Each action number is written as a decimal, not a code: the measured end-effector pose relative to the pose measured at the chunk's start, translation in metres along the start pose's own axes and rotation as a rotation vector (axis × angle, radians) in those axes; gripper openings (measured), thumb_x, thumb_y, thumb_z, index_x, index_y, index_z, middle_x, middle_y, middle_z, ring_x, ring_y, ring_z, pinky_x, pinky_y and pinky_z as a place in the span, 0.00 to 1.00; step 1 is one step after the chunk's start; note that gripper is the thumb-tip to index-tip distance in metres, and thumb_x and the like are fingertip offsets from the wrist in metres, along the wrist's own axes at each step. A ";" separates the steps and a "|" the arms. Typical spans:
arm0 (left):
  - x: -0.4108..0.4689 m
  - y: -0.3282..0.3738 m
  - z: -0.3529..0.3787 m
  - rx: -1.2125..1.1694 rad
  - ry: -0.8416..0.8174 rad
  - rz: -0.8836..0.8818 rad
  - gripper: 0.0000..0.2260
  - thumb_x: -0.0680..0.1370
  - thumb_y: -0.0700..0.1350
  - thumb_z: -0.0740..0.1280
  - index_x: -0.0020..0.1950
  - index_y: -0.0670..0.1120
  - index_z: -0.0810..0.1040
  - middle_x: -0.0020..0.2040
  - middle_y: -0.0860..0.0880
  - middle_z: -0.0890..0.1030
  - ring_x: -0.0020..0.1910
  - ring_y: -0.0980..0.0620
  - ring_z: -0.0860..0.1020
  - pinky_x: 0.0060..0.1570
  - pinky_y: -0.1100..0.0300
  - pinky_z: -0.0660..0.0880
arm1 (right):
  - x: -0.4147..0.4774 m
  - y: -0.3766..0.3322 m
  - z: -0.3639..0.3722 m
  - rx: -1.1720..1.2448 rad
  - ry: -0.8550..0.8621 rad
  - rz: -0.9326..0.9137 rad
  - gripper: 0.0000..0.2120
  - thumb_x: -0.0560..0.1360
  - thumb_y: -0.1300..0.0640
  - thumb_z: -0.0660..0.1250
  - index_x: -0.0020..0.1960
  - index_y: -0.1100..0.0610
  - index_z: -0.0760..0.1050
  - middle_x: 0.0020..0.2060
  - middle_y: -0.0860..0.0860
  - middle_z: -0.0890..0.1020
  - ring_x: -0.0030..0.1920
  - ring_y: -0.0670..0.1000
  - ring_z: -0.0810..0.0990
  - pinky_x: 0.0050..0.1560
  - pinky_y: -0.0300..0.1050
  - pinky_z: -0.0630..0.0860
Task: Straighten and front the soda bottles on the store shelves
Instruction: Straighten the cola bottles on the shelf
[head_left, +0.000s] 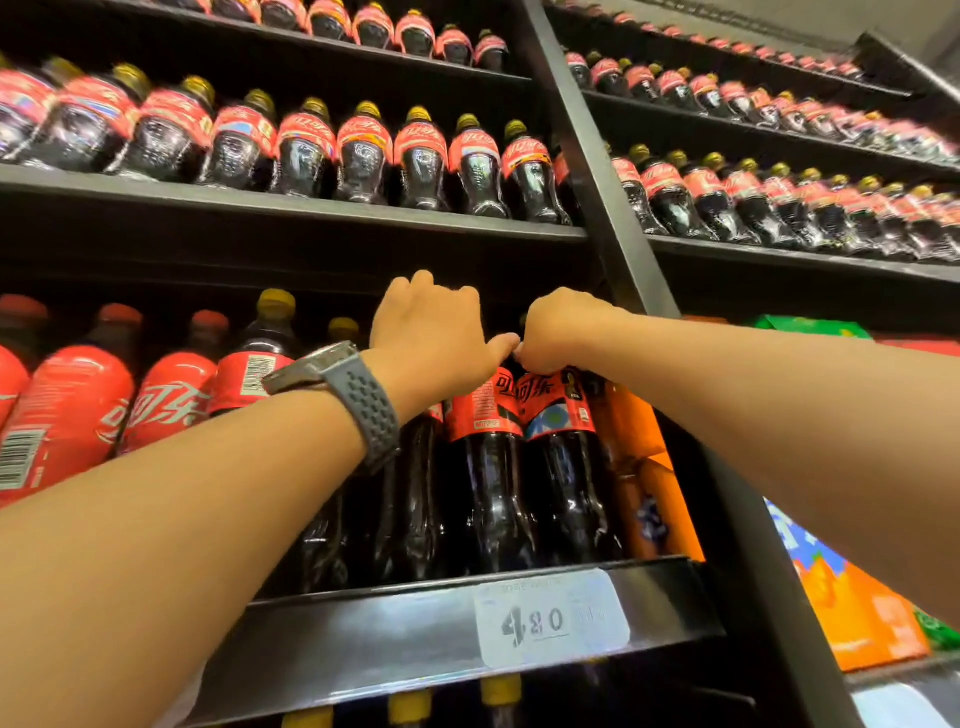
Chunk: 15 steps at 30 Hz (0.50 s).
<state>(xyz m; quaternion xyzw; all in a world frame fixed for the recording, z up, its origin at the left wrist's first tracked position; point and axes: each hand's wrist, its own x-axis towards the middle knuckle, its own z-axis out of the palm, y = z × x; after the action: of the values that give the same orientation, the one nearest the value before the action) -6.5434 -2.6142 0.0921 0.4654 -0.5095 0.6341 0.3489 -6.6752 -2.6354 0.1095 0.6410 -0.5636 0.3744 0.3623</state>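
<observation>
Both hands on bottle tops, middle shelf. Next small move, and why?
Probably twist the left bottle, gripped by the left hand, so its logo faces out: its label shows mostly fine print, while the right bottle under the right hand already shows its logo.

Watch (337, 389) on left wrist: grey perforated strap (375, 415), metallic case (306, 370).

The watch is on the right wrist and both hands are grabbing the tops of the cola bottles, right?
No. The head view shows the watch on the left wrist, not the right. The left hand and right hand do grip the tops of the cola bottles.
</observation>
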 end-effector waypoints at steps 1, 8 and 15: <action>0.003 0.002 0.002 0.011 -0.011 -0.015 0.29 0.74 0.70 0.56 0.53 0.45 0.76 0.51 0.43 0.80 0.56 0.42 0.73 0.54 0.50 0.67 | 0.000 0.001 0.000 0.010 0.007 0.020 0.14 0.74 0.48 0.65 0.37 0.57 0.70 0.33 0.52 0.74 0.31 0.52 0.73 0.31 0.43 0.71; 0.016 -0.004 0.009 -0.089 -0.135 -0.029 0.23 0.68 0.68 0.66 0.34 0.49 0.65 0.36 0.51 0.72 0.42 0.46 0.72 0.44 0.55 0.64 | -0.003 0.000 -0.011 0.004 -0.050 -0.023 0.18 0.78 0.50 0.62 0.33 0.58 0.71 0.22 0.50 0.75 0.24 0.49 0.73 0.23 0.38 0.70; 0.020 -0.016 0.012 -0.158 -0.220 -0.078 0.21 0.69 0.68 0.65 0.42 0.49 0.72 0.46 0.46 0.80 0.45 0.44 0.75 0.43 0.55 0.65 | 0.000 0.001 -0.006 0.190 -0.115 0.013 0.17 0.79 0.50 0.61 0.36 0.60 0.70 0.23 0.53 0.77 0.21 0.50 0.76 0.16 0.36 0.70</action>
<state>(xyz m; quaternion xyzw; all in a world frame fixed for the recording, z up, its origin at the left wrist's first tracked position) -6.5324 -2.6226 0.1172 0.5227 -0.5746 0.5232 0.3506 -6.6762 -2.6301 0.1122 0.6893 -0.5493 0.3912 0.2647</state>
